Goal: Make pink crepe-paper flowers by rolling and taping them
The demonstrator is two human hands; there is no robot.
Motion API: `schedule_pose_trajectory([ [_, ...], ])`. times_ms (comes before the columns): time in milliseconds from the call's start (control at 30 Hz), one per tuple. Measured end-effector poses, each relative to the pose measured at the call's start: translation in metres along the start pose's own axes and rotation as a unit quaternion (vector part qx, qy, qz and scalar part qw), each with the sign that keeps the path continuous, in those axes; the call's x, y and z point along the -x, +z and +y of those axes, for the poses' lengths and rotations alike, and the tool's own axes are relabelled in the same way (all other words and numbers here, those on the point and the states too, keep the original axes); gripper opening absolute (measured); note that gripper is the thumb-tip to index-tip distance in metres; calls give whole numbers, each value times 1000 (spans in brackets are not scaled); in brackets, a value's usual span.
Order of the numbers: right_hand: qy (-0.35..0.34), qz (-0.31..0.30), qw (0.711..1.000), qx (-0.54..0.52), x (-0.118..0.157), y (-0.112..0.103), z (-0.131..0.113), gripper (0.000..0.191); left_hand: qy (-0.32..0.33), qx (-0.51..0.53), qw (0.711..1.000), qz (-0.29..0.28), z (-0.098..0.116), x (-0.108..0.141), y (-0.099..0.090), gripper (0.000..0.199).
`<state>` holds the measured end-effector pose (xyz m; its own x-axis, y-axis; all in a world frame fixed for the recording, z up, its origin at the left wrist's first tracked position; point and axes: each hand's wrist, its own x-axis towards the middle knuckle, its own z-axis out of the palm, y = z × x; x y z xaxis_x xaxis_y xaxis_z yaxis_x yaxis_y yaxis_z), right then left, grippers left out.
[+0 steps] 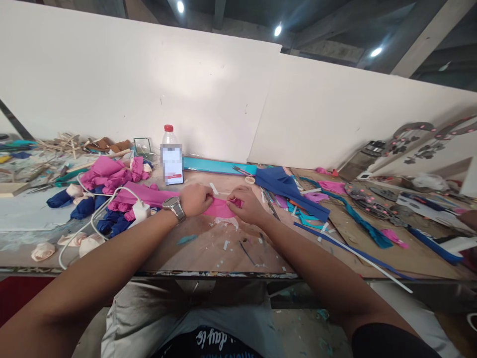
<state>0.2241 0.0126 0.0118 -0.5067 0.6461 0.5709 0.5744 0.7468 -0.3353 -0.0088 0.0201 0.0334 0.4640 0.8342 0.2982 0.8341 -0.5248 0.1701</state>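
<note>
Over the table (208, 258), the left hand (197, 200) and right hand (244, 203), both closed, pinch pink cloth (219, 209) between them (bunched at the right); uneven pulling could make it slip loose.

Polished metal is seen on the wristwatch (173, 205), clear plastic on the bottle (168, 137), matt cloth-like material in the pink strip (219, 209).
</note>
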Motion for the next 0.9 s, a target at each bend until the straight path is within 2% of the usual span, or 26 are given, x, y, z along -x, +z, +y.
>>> schedule_pose_trajectory([
  [167, -10, -19, 1000, 2, 0, 1, 0, 16, 20, 11, 1000, -19, 5, 4, 1, 25],
  [400, -22, -79, 997, -1, 2, 4, 0, 28, 113, 40, 991, -57, 9, 6, 7, 26],
  [633, -13, -62, 998, 8, 1, 1, 1, 22, 97, 67, 992, -42, 4, 3, 8, 28],
  [900, -14, -61, 998, 10, 1, 0, -1, 24, 102, 109, 987, -61, 4, 3, 6, 25],
])
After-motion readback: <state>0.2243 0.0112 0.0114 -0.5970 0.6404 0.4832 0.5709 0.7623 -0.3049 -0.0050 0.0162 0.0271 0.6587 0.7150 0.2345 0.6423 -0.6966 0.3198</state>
